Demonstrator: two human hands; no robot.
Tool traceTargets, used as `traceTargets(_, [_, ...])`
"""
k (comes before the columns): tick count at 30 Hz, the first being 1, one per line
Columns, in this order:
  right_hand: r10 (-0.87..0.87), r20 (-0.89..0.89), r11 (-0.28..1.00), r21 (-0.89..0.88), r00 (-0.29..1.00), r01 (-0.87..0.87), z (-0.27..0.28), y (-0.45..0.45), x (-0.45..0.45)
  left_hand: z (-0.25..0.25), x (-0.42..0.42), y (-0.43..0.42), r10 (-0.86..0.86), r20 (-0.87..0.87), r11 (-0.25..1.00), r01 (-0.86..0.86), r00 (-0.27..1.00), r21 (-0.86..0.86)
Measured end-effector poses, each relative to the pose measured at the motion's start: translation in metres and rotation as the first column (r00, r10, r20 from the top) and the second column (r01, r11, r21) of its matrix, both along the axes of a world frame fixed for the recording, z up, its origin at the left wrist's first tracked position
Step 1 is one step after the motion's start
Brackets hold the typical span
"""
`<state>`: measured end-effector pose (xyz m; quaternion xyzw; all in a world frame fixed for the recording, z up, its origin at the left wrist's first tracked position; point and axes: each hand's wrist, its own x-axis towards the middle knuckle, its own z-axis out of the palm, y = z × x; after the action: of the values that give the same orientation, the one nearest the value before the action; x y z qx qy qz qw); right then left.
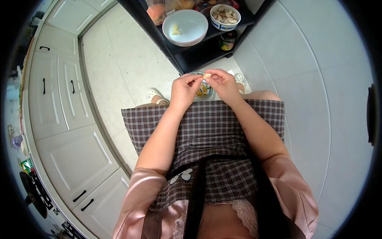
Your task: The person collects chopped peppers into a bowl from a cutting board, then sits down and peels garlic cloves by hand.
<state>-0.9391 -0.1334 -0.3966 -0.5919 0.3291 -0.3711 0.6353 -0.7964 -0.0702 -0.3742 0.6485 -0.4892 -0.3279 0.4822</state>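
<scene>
Pinched between the fingertips of both hands is a garlic clove (pixel 207 76), small and pale. My left hand (pixel 185 89) grips it from the left and my right hand (pixel 223 84) from the right, both closed. Just below my fingers, partly hidden, stands a clear container (pixel 204 91) with yellow and white bits showing. Beyond my hands, a wide white bowl (pixel 195 34) holds a few peeled garlic cloves (pixel 175 30). Right of it, a smaller patterned bowl (pixel 225 27) is filled with unpeeled garlic cloves (pixel 225 16).
Both bowls rest on a black shelf unit (pixel 199 59), with a dark jar (pixel 228 40) on its lower level. White cabinets (pixel 55 91) line the left side; a tiled wall (pixel 302 79) is on the right. A checked apron (pixel 207 123) covers my lap.
</scene>
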Motion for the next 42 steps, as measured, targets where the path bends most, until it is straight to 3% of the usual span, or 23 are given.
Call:
traceTargets(2, [-0.035,0.038,0.99,0.137,0.999,0.029,0.005,0.001,0.001,0.004,0.001,0.0,-0.002,0.026,1.0,0.003,1.0,-0.004])
traceTargets(6, [0.001,0.002,0.982,0.187,1.0,-0.001,0.013,0.0,0.001,0.011,0.002,0.0,-0.01,0.11,0.996,0.02,0.994,-0.087])
traceTargets(8, [0.016,0.076,0.968,0.249,0.997,-0.035,0.014,0.0,0.002,0.011,0.004,0.001,-0.021,0.154,0.992,0.039,0.988,-0.117])
traceTargets(10, [0.025,0.072,0.977,0.209,0.997,-0.04,0.009,-0.001,0.003,0.008,0.007,0.001,-0.045,0.257,0.985,0.086,0.965,-0.149])
traceTargets(14, [0.072,0.082,0.982,0.168,0.994,-0.085,0.006,-0.002,0.004,0.013,0.007,0.002,-0.05,0.284,0.989,0.087,0.958,-0.116])
traceTargets(21, [0.097,0.097,0.988,0.111,0.991,-0.108,0.01,0.0,0.006,0.013,0.004,0.003,0.014,0.144,1.0,-0.011,0.99,-0.023])
traceTargets(23, [0.076,0.09,0.965,0.245,0.993,-0.097,0.012,-0.001,0.006,0.013,0.003,0.002,0.032,0.12,0.999,-0.028,0.992,-0.034])
traceTargets(27, [0.09,0.119,0.951,0.283,0.989,-0.121,0.017,-0.001,0.007,0.01,0.001,0.0,0.093,0.153,0.994,-0.084,0.984,-0.065])
traceTargets(29, [0.071,0.024,0.958,0.277,0.997,-0.075,0.021,0.001,0.007,0.009,0.001,0.0,0.14,0.176,0.989,-0.127,0.974,-0.081])
traceTargets(37, [0.089,-0.055,0.944,0.323,0.994,-0.067,0.01,0.001,0.004,0.001,0.002,-0.005,0.258,0.334,0.964,-0.265,0.907,-0.025])
traceTargets(42, [-0.004,-0.055,0.925,0.379,0.998,0.024,0.014,-0.001,0.007,-0.015,0.006,-0.004,0.192,0.385,0.972,-0.229,0.903,0.054])
